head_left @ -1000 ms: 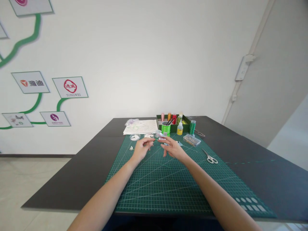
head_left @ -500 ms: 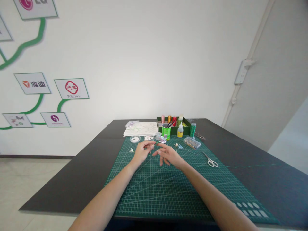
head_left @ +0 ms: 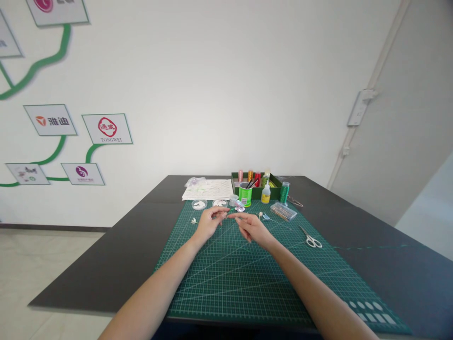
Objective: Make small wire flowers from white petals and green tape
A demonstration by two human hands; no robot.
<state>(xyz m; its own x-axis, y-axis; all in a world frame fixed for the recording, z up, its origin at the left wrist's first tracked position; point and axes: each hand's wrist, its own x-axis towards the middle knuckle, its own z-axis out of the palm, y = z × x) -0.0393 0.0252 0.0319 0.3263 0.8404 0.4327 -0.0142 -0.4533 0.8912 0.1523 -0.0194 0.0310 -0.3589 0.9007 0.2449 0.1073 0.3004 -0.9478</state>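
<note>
Above the green cutting mat (head_left: 226,283), my left hand (head_left: 209,224) pinches something small between thumb and fingertips. A tiny green bit shows at those fingertips; its kind is too small to make out. My right hand (head_left: 255,228) is close beside it, index finger stretched toward the left fingertips, thumb and other fingers drawn together; anything in them is hidden. Left of my hands lies a small white flower-like piece (head_left: 194,220). To the right are a pale bud-like piece (head_left: 261,215) and a light blue piece (head_left: 266,216) on a thin stem.
Behind my hands stand shallow dishes (head_left: 199,204), a green can (head_left: 245,194), a glue bottle (head_left: 265,193) and a green thread spool (head_left: 284,192). A box (head_left: 276,192) holds more spools. White sheets (head_left: 208,190) lie back left; a clear case (head_left: 283,211) and scissors (head_left: 312,241) lie right.
My right hand's fingers have drawn together from a looser spread, and its index finger now points straight at the left fingertips. The left hand keeps its pinch. The view has shifted slightly.
</note>
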